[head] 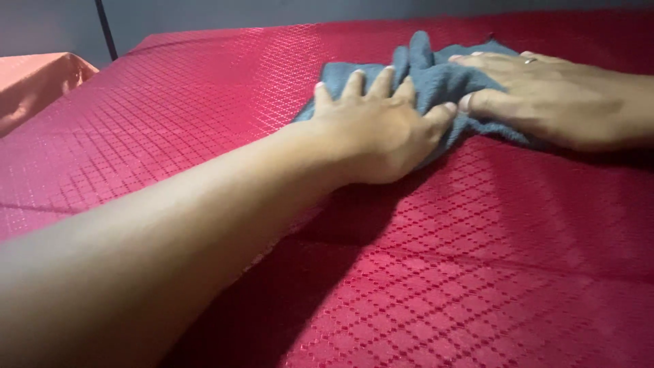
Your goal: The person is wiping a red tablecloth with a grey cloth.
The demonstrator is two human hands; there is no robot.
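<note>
Two hands, left hand and right hand, press flat with fingers extended on a bunched blue-grey cloth lying on a red quilted cover, gripping nothing

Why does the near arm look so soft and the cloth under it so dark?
Head view: the left hand and its forearm sit close to the camera and blur; a deep shadow falls beneath them on the red cover. Light sheens the cover's far left; the blue towel and right hand look fairly sharp.

No packages, labels, signs or screens anywhere in view
</note>
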